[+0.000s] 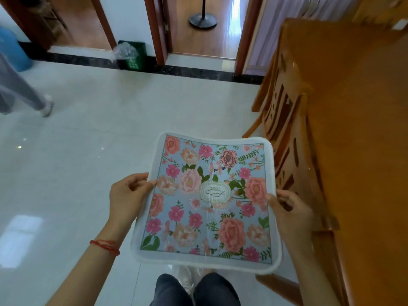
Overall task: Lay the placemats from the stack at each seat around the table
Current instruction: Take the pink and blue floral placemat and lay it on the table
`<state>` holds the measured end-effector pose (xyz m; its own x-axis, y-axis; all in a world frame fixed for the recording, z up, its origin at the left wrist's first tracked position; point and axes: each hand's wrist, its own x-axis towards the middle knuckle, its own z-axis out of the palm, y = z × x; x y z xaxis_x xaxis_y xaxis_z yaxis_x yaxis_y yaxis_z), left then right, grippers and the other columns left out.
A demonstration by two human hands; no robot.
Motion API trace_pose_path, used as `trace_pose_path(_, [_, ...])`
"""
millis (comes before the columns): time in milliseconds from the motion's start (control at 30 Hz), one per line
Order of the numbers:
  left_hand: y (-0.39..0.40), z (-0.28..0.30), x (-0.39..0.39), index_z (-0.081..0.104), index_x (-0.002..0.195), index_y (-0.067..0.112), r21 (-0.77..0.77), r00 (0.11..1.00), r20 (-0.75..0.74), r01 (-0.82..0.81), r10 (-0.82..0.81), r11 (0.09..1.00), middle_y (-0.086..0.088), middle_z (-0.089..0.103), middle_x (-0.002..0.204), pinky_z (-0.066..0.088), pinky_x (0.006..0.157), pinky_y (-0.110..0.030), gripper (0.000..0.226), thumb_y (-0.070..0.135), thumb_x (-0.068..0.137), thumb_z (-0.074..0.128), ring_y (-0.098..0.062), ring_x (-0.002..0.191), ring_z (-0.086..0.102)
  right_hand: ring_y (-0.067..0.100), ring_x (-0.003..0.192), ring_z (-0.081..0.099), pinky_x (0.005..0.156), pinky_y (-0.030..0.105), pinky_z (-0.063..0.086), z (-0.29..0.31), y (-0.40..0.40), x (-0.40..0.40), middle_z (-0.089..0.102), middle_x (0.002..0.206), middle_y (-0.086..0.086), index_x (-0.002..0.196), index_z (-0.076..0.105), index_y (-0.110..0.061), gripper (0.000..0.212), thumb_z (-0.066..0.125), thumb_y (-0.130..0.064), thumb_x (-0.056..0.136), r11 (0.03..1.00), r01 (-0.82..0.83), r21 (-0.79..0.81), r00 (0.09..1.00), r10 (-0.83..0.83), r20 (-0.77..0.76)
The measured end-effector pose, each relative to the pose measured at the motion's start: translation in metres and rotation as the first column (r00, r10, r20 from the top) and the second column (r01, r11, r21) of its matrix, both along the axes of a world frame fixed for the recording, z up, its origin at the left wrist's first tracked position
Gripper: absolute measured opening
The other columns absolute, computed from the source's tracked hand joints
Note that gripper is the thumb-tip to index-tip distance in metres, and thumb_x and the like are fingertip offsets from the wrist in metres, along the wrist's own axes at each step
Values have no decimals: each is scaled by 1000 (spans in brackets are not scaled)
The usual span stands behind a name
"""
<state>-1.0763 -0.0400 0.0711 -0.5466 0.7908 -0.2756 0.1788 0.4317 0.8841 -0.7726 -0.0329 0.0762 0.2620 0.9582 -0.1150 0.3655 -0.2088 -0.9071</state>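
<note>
Both hands are pinching one flowery placemat [207,202] by its side edges, left hand [127,195] and right hand [291,214] keeping it flat over the floor, probably so it's going down straight onto the table [364,129] beside them.

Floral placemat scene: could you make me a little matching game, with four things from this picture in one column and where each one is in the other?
Things:
1. floral placemat with a pale blue ground and white border
2. green plastic bin with a clear liner
3. red string bracelet
4. orange-brown wooden table

Places:
A. against the far wall, between two doorways
B. along the right side of the view, chairs tucked against it
C. held over the tiled floor by the left hand and right hand
D. around the left wrist

Pairs: 1-C, 2-A, 3-D, 4-B
</note>
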Motion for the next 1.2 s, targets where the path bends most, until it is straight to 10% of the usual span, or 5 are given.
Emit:
trace_pose_path(633, [207,28,40,69,93,10,77,983,-6,182,-182,980,2,70,71,56,67,-30,17,13,77,72,-14,64,67,-3,64,65,51,14,52,20,147,39,67,68,-15,78,61,-29,14,66,-17,82,980,180,82,983,-178,-37])
trace_pose_path(900, [304,32,65,69,94,11,72,900,6,433,-435,898,0,70,72,58,64,-32,15,15,79,71,-19,66,69,21,70,69,61,43,58,19,167,40,69,76,-3,82,65,-27,5,67,-23,79,891,442,104,897,-442,-26])
trace_pose_path(1200, [379,34,108,70,92,18,76,687,-71,727,-723,683,9,70,75,57,59,-22,11,15,82,67,-5,59,67,7,60,67,48,20,55,24,158,31,67,75,0,81,60,-23,8,66,-17,81,703,710,37,704,-707,-67])
